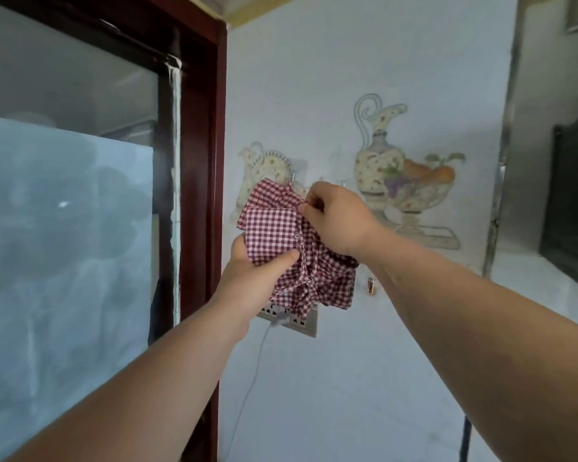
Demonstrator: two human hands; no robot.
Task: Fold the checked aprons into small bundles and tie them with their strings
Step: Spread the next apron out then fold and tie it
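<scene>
A red and white checked apron (274, 228), bunched into a loose bundle, hangs in front of the white tiled wall near small metal hooks (294, 177). My left hand (257, 275) grips the bundle from below, thumb pressed on the front of the cloth. My right hand (334, 215) pinches the apron's upper right edge or string with thumb and fingertips. Crumpled folds and a string end (309, 295) dangle below my hands.
A dark red door frame (201, 161) with frosted glass (64, 228) stands at the left. A wall socket (294, 320) with a white cable sits just under the apron. The wall shows jug and fruit-bowl pictures. A dark window (571, 201) and white sill are at the right.
</scene>
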